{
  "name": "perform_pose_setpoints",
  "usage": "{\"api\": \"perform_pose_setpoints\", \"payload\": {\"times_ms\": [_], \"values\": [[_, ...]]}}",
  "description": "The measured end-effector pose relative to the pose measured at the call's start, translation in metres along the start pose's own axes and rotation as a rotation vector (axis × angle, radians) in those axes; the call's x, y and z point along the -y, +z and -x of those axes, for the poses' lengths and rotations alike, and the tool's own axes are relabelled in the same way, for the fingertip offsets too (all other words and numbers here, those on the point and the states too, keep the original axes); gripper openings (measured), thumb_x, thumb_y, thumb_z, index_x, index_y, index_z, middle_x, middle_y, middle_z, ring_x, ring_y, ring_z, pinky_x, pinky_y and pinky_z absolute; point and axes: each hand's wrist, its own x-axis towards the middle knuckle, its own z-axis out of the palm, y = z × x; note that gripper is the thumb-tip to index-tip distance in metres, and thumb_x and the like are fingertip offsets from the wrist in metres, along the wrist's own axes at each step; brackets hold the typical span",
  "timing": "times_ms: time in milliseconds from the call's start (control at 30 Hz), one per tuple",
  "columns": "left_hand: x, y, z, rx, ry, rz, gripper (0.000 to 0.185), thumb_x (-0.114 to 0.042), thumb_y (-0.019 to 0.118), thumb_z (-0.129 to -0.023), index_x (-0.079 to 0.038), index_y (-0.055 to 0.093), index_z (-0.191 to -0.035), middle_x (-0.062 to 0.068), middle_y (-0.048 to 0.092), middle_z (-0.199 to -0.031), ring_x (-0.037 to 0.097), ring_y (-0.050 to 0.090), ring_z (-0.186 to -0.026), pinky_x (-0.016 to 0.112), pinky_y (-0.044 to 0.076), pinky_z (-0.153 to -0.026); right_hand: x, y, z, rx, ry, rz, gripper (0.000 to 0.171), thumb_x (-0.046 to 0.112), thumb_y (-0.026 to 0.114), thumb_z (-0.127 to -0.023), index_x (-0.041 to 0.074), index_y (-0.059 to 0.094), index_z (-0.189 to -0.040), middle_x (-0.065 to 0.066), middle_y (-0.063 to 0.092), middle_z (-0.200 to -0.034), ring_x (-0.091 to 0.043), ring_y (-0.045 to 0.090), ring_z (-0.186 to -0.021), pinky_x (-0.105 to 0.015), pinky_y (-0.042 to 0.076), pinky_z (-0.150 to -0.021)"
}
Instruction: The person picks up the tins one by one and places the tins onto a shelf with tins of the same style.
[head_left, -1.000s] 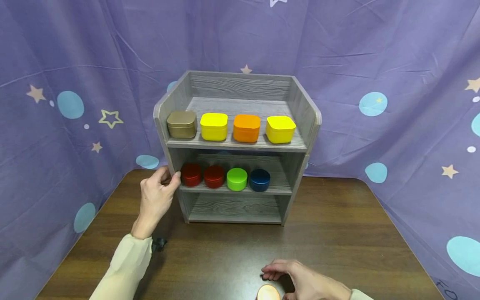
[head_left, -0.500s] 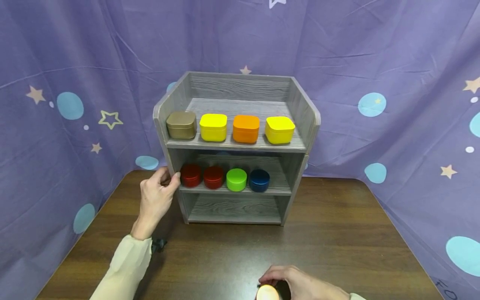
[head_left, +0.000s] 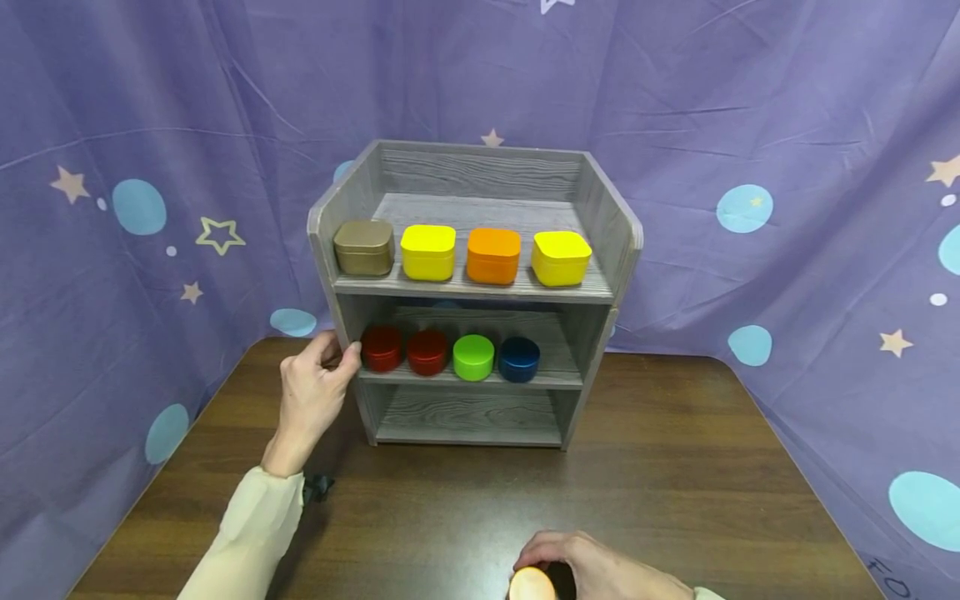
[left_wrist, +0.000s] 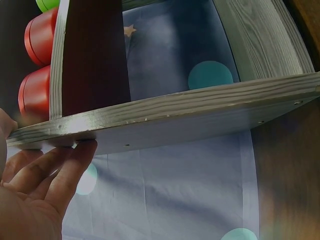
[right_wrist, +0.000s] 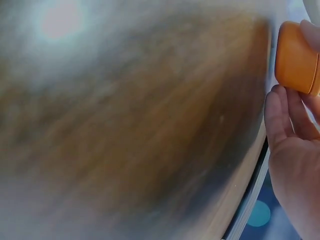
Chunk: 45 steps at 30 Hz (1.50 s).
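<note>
My left hand grips the left side panel of a small grey wooden shelf. In the left wrist view its fingers lie against the panel's outer face, the thumb at the front edge. At the front of the table my right hand holds an orange tin between thumb and fingers. In the head view that tin's lid looks pale under glare, cut by the lower frame edge. Nearest the left thumb on the middle shelf stands a red round tin.
Beside it are another red tin, a green tin and a blue tin. The top level bears a bronze square tin, two yellow ones and an orange one. A purple curtain hangs behind the brown table.
My right hand has closed in on the orange tin, its fingers now around it, and shifted slightly left with it. The left hand has stayed on the shelf's side.
</note>
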Motion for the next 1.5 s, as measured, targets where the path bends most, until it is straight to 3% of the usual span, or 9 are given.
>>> {"api": "perform_pose_setpoints", "payload": {"times_ms": [200, 433, 633, 833, 1067, 1500], "values": [[0.000, 0.000, 0.001, 0.005, -0.004, 0.005, 0.009, -0.008, 0.077, -0.093, 0.000, 0.076, -0.096, 0.017, 0.081, -0.079, -0.019, 0.051, -0.069, 0.006, 0.039, -0.067, 0.002, -0.001, -0.004, -0.065, -0.007, -0.104, 0.046, 0.027, 0.089, -0.092, 0.023, 0.070, -0.134, 0.005, 0.074, -0.126, 0.002, 0.064, -0.112, -0.023, 0.054, -0.099], [0.000, 0.000, 0.000, 0.010, -0.016, 0.022, 0.011, -0.008, 0.077, -0.093, 0.001, 0.077, -0.099, 0.020, 0.083, -0.085, -0.028, 0.052, -0.076, 0.003, 0.040, -0.070, 0.003, -0.015, -0.010, -0.272, -0.161, 0.129, 0.056, 0.021, 0.094, -0.082, 0.018, 0.069, -0.132, 0.000, 0.076, -0.123, -0.005, 0.068, -0.112, -0.026, 0.058, -0.097], [0.000, 0.000, -0.001, 0.008, -0.008, 0.036, 0.010, -0.006, 0.076, -0.093, 0.002, 0.076, -0.100, 0.021, 0.083, -0.087, -0.027, 0.053, -0.076, 0.002, 0.040, -0.071, 0.011, -0.032, -0.018, -0.479, -0.187, 0.151, 0.060, 0.014, 0.097, -0.077, 0.015, 0.070, -0.130, -0.003, 0.074, -0.119, -0.008, 0.070, -0.107, -0.028, 0.061, -0.094], [0.000, 0.001, -0.001, 0.006, -0.006, 0.025, 0.009, -0.007, 0.076, -0.094, 0.001, 0.076, -0.099, 0.019, 0.083, -0.084, -0.023, 0.052, -0.073, 0.004, 0.040, -0.070, 0.020, -0.051, -0.025, -0.701, -0.066, 0.184, 0.058, 0.014, 0.099, -0.074, 0.016, 0.072, -0.125, 0.001, 0.075, -0.115, -0.005, 0.069, -0.102, -0.024, 0.060, -0.093], [-0.001, 0.000, 0.000, 0.012, -0.018, 0.016, 0.010, -0.009, 0.076, -0.094, 0.000, 0.076, -0.098, 0.018, 0.083, -0.083, -0.020, 0.052, -0.070, 0.006, 0.040, -0.069, 0.030, -0.070, -0.030, -0.909, 0.003, 0.255, 0.058, 0.009, 0.100, -0.071, 0.007, 0.074, -0.123, -0.003, 0.075, -0.109, -0.002, 0.068, -0.095, -0.016, 0.057, -0.089], [-0.002, -0.001, 0.000, 0.014, -0.035, 0.023, 0.009, -0.010, 0.076, -0.095, -0.001, 0.077, -0.097, 0.016, 0.082, -0.081, -0.018, 0.053, -0.069, 0.005, 0.039, -0.067, 0.051, -0.092, -0.045, -1.154, 0.133, 0.246, 0.057, 0.008, 0.100, -0.070, 0.001, 0.076, -0.121, -0.011, 0.076, -0.109, -0.003, 0.069, -0.094, -0.006, 0.051, -0.087]]}}
